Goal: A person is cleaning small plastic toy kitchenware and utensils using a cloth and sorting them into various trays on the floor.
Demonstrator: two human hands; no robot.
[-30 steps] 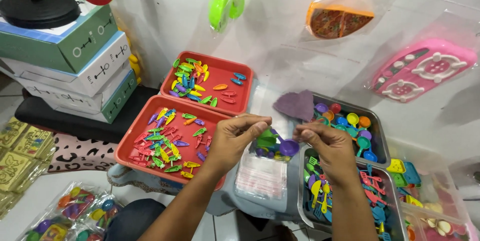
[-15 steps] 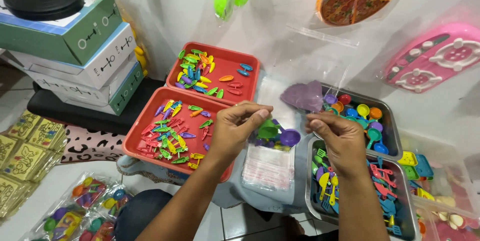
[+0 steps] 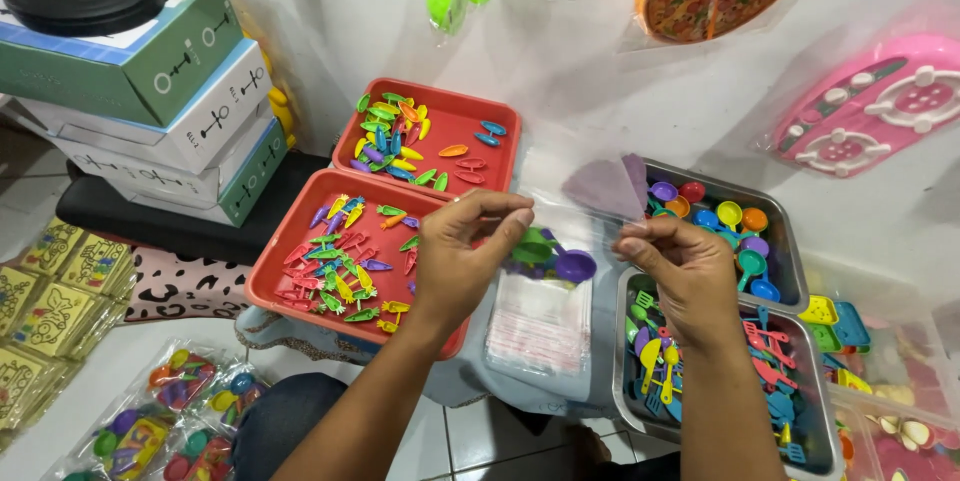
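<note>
Left hand point(image 3: 465, 256) and right hand point(image 3: 680, 271) pinch opposite edges of a clear bag point(image 3: 560, 241). Its toys point(image 3: 553, 261) blur together; the bag's outline is barely visible.

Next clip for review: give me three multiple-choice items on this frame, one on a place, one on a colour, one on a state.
1. Where does the stack of clear bags lie?
A. below the two hands, between the red trays and the metal trays
B. on the boxes
C. inside a red tray

2. What colour is the toy pan in the small bag?
A. orange
B. purple
C. white

3. How is that bag held?
A. lying untouched
B. in one hand only
C. pinched at the top between both hands

Answers: A, it lies under the hands; B, the purple pan shows through the plastic; C, the left hand and right hand grip its upper corners.
</note>
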